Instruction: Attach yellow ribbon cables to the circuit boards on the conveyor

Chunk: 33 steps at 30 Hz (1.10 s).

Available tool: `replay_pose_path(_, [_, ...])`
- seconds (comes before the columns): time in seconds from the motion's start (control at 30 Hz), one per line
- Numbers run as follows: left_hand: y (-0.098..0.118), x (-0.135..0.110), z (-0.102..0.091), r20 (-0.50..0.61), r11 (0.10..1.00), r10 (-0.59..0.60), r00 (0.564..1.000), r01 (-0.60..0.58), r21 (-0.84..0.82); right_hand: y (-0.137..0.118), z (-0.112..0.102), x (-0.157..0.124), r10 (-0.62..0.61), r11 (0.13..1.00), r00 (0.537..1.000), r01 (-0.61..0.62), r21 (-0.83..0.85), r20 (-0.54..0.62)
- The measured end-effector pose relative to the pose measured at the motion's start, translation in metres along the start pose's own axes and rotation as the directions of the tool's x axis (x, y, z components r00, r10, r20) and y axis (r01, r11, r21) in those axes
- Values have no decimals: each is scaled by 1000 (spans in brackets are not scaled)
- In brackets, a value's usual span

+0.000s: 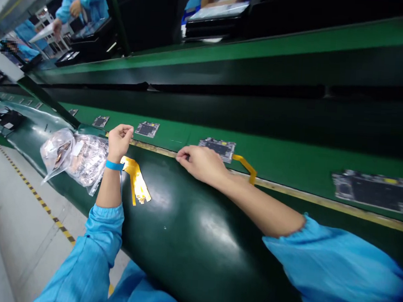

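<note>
My left hand (120,141) is raised near the belt's edge with its fingers curled together; anything inside them is hidden. A blue wrist strap (114,165) circles that wrist. Beside it, a bunch of orange flex cables (137,183) lies on the green mat. My right hand (202,162) is closed at the belt's edge, thumb and fingers pinched; I cannot see anything between them. Just behind it sits a circuit board (222,149), partly covered by the hand, with an orange flex cable (248,165) reaching from its right end over the edge strip.
More circuit boards (147,129) lie in a row along the green belt (178,138). Clear plastic bags (87,159) of parts rest left of my left forearm. A green post (49,101) stands at the left. Across the line, a co-worker's hands (75,8) are visible.
</note>
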<state>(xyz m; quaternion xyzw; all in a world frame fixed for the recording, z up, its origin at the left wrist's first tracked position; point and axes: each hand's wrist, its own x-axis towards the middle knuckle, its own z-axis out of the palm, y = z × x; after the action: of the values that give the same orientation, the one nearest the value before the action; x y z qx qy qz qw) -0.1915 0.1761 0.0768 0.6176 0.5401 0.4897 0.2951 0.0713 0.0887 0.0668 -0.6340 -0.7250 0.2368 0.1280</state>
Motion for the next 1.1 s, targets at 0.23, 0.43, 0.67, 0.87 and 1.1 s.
replay_pose_path(0.23, [-15,-1,-14,-130,991,-29,991,12,-135,-80,39,28,-261,965,953,257,44,156])
replay_pose_path(0.43, [-14,-2,-21,-141,983,-54,988,28,-184,-125,66,45,-398,906,890,420,-60,222])
replay_pose_path(0.67, [-19,-2,-18,-134,976,-52,990,22,-216,-127,74,53,-329,936,898,352,-28,294])
replay_pose_path(0.87, [-19,-1,-16,-130,985,-68,989,46,-168,-115,70,52,-368,926,888,376,27,277])
replay_pose_path(1.1, [-15,-2,-14,-84,991,-90,992,81,-110,-95,59,49,-282,895,950,210,393,136])
